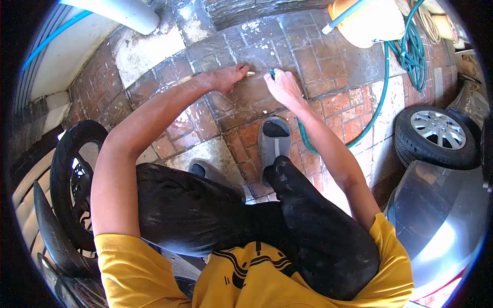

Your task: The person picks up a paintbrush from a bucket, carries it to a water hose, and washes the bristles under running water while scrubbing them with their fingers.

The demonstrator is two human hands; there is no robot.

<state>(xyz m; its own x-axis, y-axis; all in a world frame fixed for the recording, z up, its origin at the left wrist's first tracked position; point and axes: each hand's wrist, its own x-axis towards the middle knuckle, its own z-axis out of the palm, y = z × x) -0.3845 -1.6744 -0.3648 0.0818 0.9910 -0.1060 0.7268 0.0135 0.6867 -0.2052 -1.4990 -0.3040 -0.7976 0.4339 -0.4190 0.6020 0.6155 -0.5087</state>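
The right hand [285,88] grips the green hose [385,77]; whether the left hand [227,78] pinches the adjacent pale piece [250,74] cannot be told.

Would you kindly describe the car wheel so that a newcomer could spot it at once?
Start at the large bucket at the upper right, then come down the right side to the car wheel, lying face up. Its silver, spoked rim sets it apart from the black wheel at far left.

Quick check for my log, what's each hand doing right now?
Left hand: fingers at a small pale object; whether it's held can't be told.
Right hand: closed around the green hose.
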